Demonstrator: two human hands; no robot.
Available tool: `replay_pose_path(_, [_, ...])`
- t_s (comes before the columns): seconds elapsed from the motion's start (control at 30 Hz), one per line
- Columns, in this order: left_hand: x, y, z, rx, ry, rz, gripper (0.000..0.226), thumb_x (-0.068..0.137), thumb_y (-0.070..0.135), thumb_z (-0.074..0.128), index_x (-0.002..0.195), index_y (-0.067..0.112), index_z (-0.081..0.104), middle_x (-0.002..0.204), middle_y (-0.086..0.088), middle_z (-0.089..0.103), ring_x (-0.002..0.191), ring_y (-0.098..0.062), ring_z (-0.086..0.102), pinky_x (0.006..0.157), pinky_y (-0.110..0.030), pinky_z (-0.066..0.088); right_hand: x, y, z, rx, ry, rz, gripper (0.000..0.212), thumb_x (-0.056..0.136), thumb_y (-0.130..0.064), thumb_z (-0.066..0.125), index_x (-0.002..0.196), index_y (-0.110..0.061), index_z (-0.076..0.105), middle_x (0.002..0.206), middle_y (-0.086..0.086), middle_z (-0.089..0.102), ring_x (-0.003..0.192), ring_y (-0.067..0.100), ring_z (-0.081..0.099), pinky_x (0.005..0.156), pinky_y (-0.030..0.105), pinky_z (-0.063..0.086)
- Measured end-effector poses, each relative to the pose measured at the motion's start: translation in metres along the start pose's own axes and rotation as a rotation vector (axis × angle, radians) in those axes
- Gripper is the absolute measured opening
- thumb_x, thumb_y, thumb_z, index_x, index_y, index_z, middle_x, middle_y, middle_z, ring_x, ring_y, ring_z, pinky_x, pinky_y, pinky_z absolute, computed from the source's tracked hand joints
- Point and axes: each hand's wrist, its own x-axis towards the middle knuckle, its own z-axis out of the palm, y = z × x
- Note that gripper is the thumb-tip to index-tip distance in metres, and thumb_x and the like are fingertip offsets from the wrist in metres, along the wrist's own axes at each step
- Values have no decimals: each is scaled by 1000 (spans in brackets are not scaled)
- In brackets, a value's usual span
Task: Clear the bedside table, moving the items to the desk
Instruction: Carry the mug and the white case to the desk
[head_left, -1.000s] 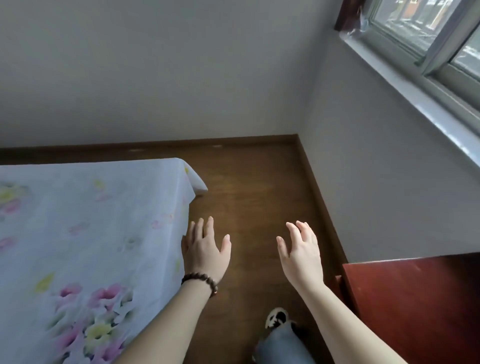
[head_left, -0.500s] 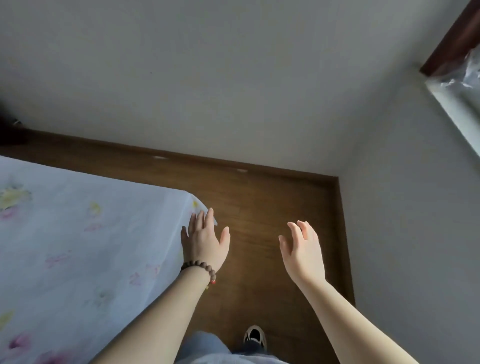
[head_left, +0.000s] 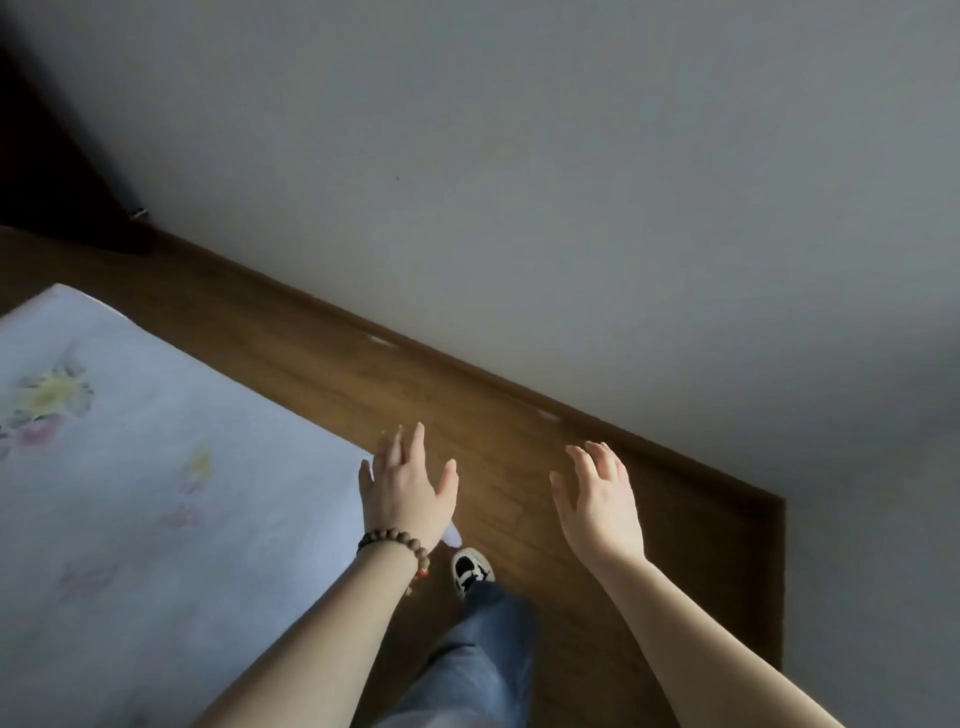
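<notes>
- Bedside table: not in frame in the head view; no items from it and no desk surface visible either, so where the task's things lie cannot be told from this view.
- Head view, hands: left hand (head_left: 408, 493) and right hand (head_left: 602, 506) both raised ahead of the body, fingers loosely spread, palms down and forward, holding nothing.
- Left hand hangs over the corner of the bed (head_left: 156, 467), which carries a pale floral sheet; whether it touches the sheet cannot be told. A bead bracelet (head_left: 395, 545) sits on that wrist.
- Right hand is over bare wooden floor (head_left: 519, 415), well apart from the bed, nearer the grey wall (head_left: 571, 182) and the room corner at right.
- One shoe (head_left: 471, 569) and a jeans leg (head_left: 478, 660) step forward between the arms, so the person looks to be walking, not reaching.
- Dark shape (head_left: 47, 166) at top left beyond the far end of the bed: too dark to identify; could be furniture, cannot say which.
- Judgement: the key relation is unresolved, since no target lies before either hand. If the bedside table stands by the bed on the left, the left hand would be nearer, but that is a guess.
- Step in hand: transit with both hands free; pickup not yet begun.
</notes>
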Motion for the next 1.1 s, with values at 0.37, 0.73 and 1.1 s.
replay_pose_path(0.37, [226, -15, -48, -103, 87, -286, 64, 94, 50, 41, 148, 21, 25, 156, -6, 29, 145, -24, 19, 117, -48, 21, 276, -110, 36, -3, -209, -207, 45, 96, -38, 44, 137, -19, 42, 147, 4, 35, 139, 22, 23, 111, 45, 31])
replay_pose_path(0.73, [383, -88, -79, -206, 194, -654, 65, 96, 52, 34, 151, 22, 16, 160, -2, 17, 148, -22, 7, 120, -44, 10, 478, -257, 118, -12, -372, -557, 45, 96, -39, 42, 135, -17, 42, 143, 7, 37, 134, 23, 29, 109, 40, 32])
replay_pose_path(1.1, [586, -161, -173, -131, 372, -875, 64, 96, 52, 31, 151, 21, 19, 159, -3, 22, 147, -22, 11, 120, -45, 13, 678, -440, 199, -25, -435, -928, 48, 95, -42, 38, 132, -12, 46, 138, 12, 47, 132, 28, 36, 108, 44, 35])
